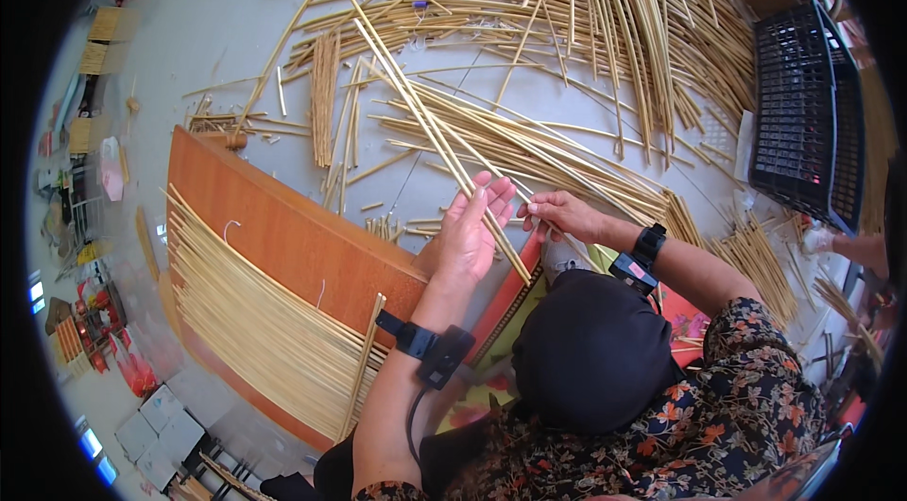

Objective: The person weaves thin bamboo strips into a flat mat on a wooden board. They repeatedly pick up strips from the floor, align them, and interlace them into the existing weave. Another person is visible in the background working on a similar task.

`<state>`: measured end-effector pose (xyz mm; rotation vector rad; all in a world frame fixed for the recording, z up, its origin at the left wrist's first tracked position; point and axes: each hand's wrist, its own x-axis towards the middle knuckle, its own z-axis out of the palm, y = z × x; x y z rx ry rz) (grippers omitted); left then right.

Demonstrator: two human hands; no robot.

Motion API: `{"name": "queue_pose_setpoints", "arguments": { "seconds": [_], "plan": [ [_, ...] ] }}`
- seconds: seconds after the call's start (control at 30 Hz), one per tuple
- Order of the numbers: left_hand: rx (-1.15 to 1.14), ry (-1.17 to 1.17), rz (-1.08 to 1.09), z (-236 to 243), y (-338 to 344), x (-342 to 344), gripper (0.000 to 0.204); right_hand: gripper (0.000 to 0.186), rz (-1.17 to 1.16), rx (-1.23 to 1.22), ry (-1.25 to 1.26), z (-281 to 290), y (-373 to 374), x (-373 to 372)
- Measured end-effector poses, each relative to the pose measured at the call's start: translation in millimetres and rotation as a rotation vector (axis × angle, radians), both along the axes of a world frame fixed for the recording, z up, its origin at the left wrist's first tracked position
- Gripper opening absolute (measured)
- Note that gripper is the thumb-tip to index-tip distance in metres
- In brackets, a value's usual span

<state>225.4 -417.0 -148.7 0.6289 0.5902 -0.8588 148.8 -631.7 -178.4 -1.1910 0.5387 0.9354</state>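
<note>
A few long thin cane strips point(430, 128) are held in the left hand point(470, 234), w/ fingers extended and close together, pressed along the strips while the thumb side wraps them; the grip is clamped on the strips near their lower end, which pokes out below the palm toward approx. the centre of view. The strips are angled up and to the left, over the floor point(217, 19), tips reaching toward the big heap point(605, 19) of loose cane spread across the top. The right hand point(559, 215) is seen just beside the left, fingers curled together and pinched at the strips' side; whether one strip is actually nipped can't be told. Black wrist devices are worn on both forearms. To the left, an orange-brown board point(293, 236) is laid slantwise, w/ a neat row of parallel strips point(255, 321) lined up along its lower-left edge, plus one strip laid crosswise near the left wrist. A black plastic crate point(803, 113) is stood at the right, well apart from the hands. A small bundle point(323, 95) of short cut pieces is lying on the floor above the board.
</note>
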Motion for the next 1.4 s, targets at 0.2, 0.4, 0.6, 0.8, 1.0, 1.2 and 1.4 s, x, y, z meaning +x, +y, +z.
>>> {"name": "queue_pose_setpoints", "arguments": {
  "seconds": [0.2,0.4,0.6,0.8,1.0,1.2,1.4],
  "plan": [
    [-0.056,-0.086,-0.017,31,25,17,0.031,0.032,0.333,-0.207,-0.122,-43,4,-23],
    [-0.035,-0.130,0.057,47,63,36,0.029,0.026,0.446,-0.522,-0.494,-37,12,-16],
    [-0.025,-0.133,0.073,45,74,37,0.028,0.024,0.317,-0.782,-0.698,-49,-10,6],
    [-0.140,-0.162,0.050,40,73,39,0.028,0.012,0.563,-0.847,-0.688,-59,7,-26],
    [-0.144,-0.124,0.046,41,71,40,0.028,0.012,0.648,-0.905,-0.871,-35,7,-31],
    [-0.146,-0.155,0.030,35,73,38,0.028,0.016,0.351,-1.075,-0.886,-1,-68,32],
    [-0.180,-0.160,0.033,30,76,35,0.028,0.018,-0.224,-1.754,-0.645,-10,-233,109]
  ]
}}
